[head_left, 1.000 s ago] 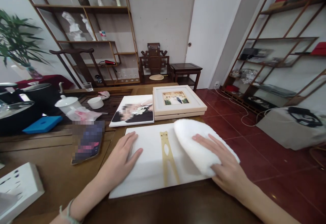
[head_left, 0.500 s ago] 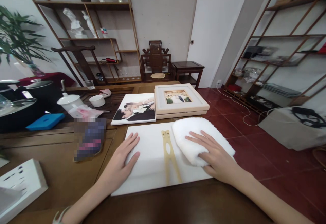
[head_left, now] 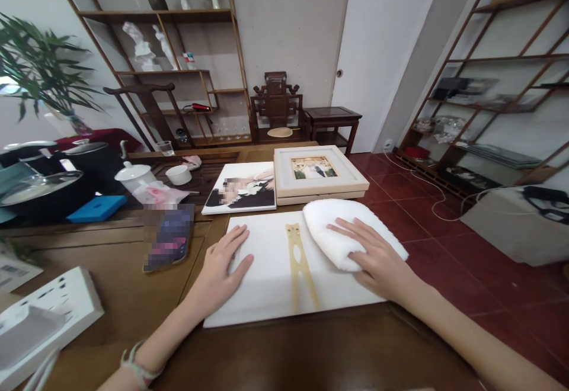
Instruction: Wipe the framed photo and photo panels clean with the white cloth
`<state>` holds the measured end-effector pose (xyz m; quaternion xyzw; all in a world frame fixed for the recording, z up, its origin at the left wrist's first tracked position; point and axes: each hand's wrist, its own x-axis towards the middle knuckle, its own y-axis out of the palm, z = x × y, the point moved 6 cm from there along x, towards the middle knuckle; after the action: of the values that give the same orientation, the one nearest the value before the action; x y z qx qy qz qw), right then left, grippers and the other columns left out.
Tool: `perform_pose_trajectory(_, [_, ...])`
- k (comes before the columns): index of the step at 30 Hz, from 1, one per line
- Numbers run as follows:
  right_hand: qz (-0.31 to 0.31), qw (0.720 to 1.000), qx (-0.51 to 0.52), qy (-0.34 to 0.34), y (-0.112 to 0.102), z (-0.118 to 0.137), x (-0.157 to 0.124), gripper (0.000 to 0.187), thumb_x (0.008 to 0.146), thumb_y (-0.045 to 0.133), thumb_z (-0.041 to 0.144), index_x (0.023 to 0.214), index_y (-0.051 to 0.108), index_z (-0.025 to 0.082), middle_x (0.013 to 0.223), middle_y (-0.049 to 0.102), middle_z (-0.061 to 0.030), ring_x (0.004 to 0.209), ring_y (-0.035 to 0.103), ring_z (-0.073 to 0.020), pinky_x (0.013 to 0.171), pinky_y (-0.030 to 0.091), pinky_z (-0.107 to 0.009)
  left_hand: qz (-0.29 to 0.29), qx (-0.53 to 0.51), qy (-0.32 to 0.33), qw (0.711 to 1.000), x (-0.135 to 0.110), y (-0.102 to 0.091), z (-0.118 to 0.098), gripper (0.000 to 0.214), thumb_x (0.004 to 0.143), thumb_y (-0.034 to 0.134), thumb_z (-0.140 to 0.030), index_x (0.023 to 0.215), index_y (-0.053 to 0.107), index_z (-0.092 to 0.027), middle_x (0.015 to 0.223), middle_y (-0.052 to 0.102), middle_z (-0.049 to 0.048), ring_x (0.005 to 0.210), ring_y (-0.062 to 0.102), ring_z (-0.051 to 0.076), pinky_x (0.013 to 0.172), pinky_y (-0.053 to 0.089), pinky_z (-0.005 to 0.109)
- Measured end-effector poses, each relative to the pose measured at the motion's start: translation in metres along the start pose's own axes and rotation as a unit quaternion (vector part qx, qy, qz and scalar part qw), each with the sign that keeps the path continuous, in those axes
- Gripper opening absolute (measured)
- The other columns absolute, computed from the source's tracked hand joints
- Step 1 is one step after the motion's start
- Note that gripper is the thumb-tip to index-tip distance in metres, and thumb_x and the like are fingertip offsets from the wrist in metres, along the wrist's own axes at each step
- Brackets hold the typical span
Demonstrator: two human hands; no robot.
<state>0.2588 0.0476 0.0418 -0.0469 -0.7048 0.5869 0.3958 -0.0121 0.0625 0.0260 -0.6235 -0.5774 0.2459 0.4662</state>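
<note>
A white board (head_left: pixel 271 278) with a gold stand strip (head_left: pixel 301 266) lies face down at the near edge of the wooden table (head_left: pixel 115 296). My left hand (head_left: pixel 222 269) lies flat on the board's left part, fingers spread. My right hand (head_left: pixel 373 255) presses a white cloth (head_left: pixel 333 225) onto the board's right part, fingers stretched over it with the thumb tucked under the cloth's edge.
Behind the board lie an unframed photo print (head_left: pixel 242 192) and a stack of pale frames (head_left: pixel 317 172). A phone (head_left: pixel 169 237) lies to the left, a white box (head_left: pixel 48 314) at the near left. Pots, a teapot (head_left: pixel 133 175) and a blue pad (head_left: pixel 98 207) stand further left. A grey bag (head_left: pixel 515 219) sits on the red floor.
My right hand has slid the cloth away from me and a little left across the board. The left hand has stayed flat on the board. The view has shifted slightly.
</note>
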Motion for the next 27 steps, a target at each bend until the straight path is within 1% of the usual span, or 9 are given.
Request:
perform_pose_trajectory(2, [0.025, 1.0, -0.001, 0.005, 0.006, -0.002, 0.005, 0.031, 0.058, 0.042, -0.004, 0.071, 0.06, 0.017, 0.134, 0.048, -0.0141, 0.132, 0.029, -0.0299, 0.103, 0.031, -0.057, 0.018, 0.018, 0.006, 1.0, -0.001, 0.005, 0.0, 0.048, 0.088, 0.041, -0.039, 0.134, 0.04, -0.023, 0.144, 0.038, 0.0091, 0.135, 0.028, 0.027, 0.106, 0.025, 0.05])
perform_pose_trajectory(4, [0.041, 0.999, 0.003, 0.012, 0.01, -0.004, 0.008, 0.031, 0.058, 0.043, -0.003, 0.073, 0.061, 0.017, 0.135, 0.047, -0.0139, 0.132, 0.029, -0.0299, 0.104, 0.029, -0.057, 0.027, 0.024, 0.007, 0.999, -0.004, 0.008, 0.0, 0.05, 0.089, 0.04, -0.039, 0.136, 0.038, -0.023, 0.145, 0.036, 0.0093, 0.136, 0.026, 0.026, 0.106, 0.025, 0.05])
perform_pose_trajectory(7, [0.043, 0.999, 0.011, 0.021, 0.012, -0.004, 0.011, 0.031, 0.058, 0.043, -0.002, 0.073, 0.062, 0.016, 0.135, 0.046, -0.0153, 0.131, 0.03, -0.0305, 0.105, 0.028, -0.056, 0.021, 0.017, 0.001, 1.0, -0.007, 0.01, 0.0, 0.05, 0.09, 0.038, -0.04, 0.135, 0.039, -0.019, 0.145, 0.037, 0.0101, 0.136, 0.025, 0.025, 0.107, 0.025, 0.046])
perform_pose_trajectory(10, [0.038, 0.999, 0.014, 0.022, 0.011, -0.004, 0.01, 0.03, 0.058, 0.043, -0.002, 0.073, 0.062, 0.016, 0.135, 0.047, -0.0149, 0.131, 0.031, -0.0304, 0.105, 0.027, -0.056, 0.008, 0.011, -0.005, 1.0, -0.008, 0.008, 0.0, 0.05, 0.089, 0.039, -0.04, 0.133, 0.043, -0.017, 0.144, 0.038, 0.0107, 0.136, 0.026, 0.024, 0.108, 0.026, 0.045])
perform_pose_trajectory(14, [0.044, 0.999, 0.011, 0.015, 0.013, -0.006, 0.011, 0.032, 0.058, 0.043, -0.002, 0.075, 0.063, 0.015, 0.136, 0.046, -0.0147, 0.132, 0.029, -0.0298, 0.106, 0.026, -0.055, 0.018, 0.017, 0.012, 1.0, -0.005, 0.007, -0.001, 0.051, 0.089, 0.039, -0.039, 0.137, 0.038, -0.02, 0.145, 0.035, 0.0095, 0.136, 0.025, 0.025, 0.107, 0.025, 0.048])
perform_pose_trajectory(17, [0.056, 0.998, 0.014, 0.014, 0.015, -0.01, 0.018, 0.031, 0.059, 0.044, -0.002, 0.078, 0.064, 0.014, 0.138, 0.043, -0.0154, 0.134, 0.024, -0.0313, 0.106, 0.025, -0.056, 0.037, 0.025, 0.023, 0.999, -0.003, 0.007, 0.0, 0.05, 0.092, 0.034, -0.038, 0.139, 0.034, -0.022, 0.146, 0.033, 0.0084, 0.137, 0.022, 0.026, 0.106, 0.024, 0.051])
perform_pose_trajectory(20, [0.076, 0.997, 0.017, 0.02, 0.016, -0.012, 0.025, 0.03, 0.06, 0.046, -0.001, 0.079, 0.064, 0.015, 0.138, 0.043, -0.0142, 0.134, 0.023, -0.0312, 0.106, 0.024, -0.057, 0.032, 0.023, 0.033, 0.999, -0.001, 0.008, 0.0, 0.048, 0.093, 0.033, -0.036, 0.138, 0.035, -0.021, 0.146, 0.033, 0.0076, 0.137, 0.022, 0.025, 0.108, 0.024, 0.049])
perform_pose_trajectory(23, [0.1, 0.995, 0.026, 0.014, 0.013, 0.001, 0.023, 0.031, 0.06, 0.046, -0.001, 0.079, 0.064, 0.015, 0.135, 0.047, -0.0141, 0.132, 0.029, -0.0312, 0.105, 0.024, -0.058, 0.02, 0.016, 0.043, 0.999, -0.001, 0.007, -0.001, 0.049, 0.092, 0.034, -0.036, 0.137, 0.037, -0.018, 0.146, 0.033, 0.0076, 0.137, 0.023, 0.024, 0.11, 0.024, 0.046])
perform_pose_trajectory(27, [0.124, 0.991, 0.046, 0.006, -0.002, 0.038, -0.006, 0.033, 0.055, 0.045, 0.0, 0.076, 0.063, 0.018, 0.137, 0.046, -0.0119, 0.132, 0.03, -0.0318, 0.106, 0.024, -0.058, 0.013, 0.014, 0.038, 0.999, -0.001, 0.007, -0.001, 0.049, 0.092, 0.035, -0.037, 0.137, 0.039, -0.018, 0.146, 0.035, 0.0068, 0.136, 0.024, 0.024, 0.11, 0.025, 0.045])
